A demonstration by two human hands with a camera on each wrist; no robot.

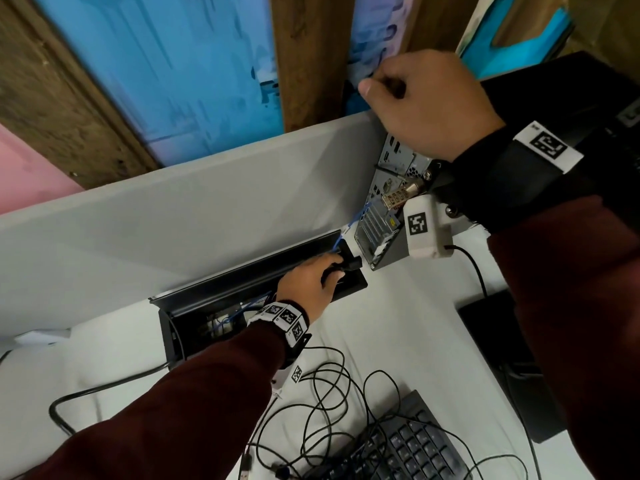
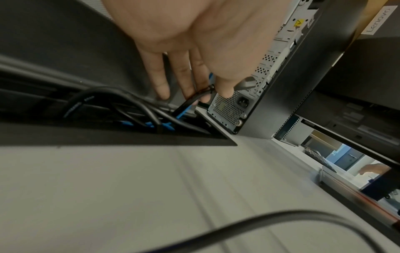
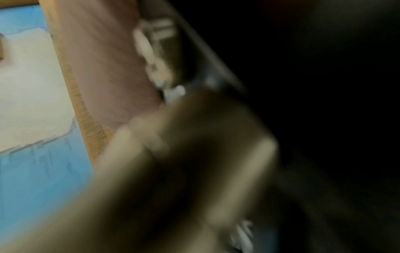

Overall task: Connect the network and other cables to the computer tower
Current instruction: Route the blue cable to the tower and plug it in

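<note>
The computer tower point(image 1: 377, 233) stands at the desk's back right, its rear panel facing me, with an empty power socket point(image 2: 243, 102) low on it. My left hand point(image 1: 337, 268) reaches into the black cable tray point(image 1: 242, 282) and grips the black power cable point(image 2: 187, 101) by its plug point(image 2: 245, 83), just left of the socket. Above the tower's rear, my right hand point(image 1: 372, 84) has its fingers curled and pinches what looks like the thin blue network cable point(image 1: 349, 228), which runs down into the tray. The right wrist view is dark and blurred.
A grey partition point(image 1: 173, 209) runs behind the tray. A combination lock point(image 1: 398, 197) hangs on the tower's rear. Loose black cables point(image 1: 329, 393) and a keyboard point(image 1: 412, 445) lie on the white desk in front. A black monitor base point(image 1: 502, 358) sits at the right.
</note>
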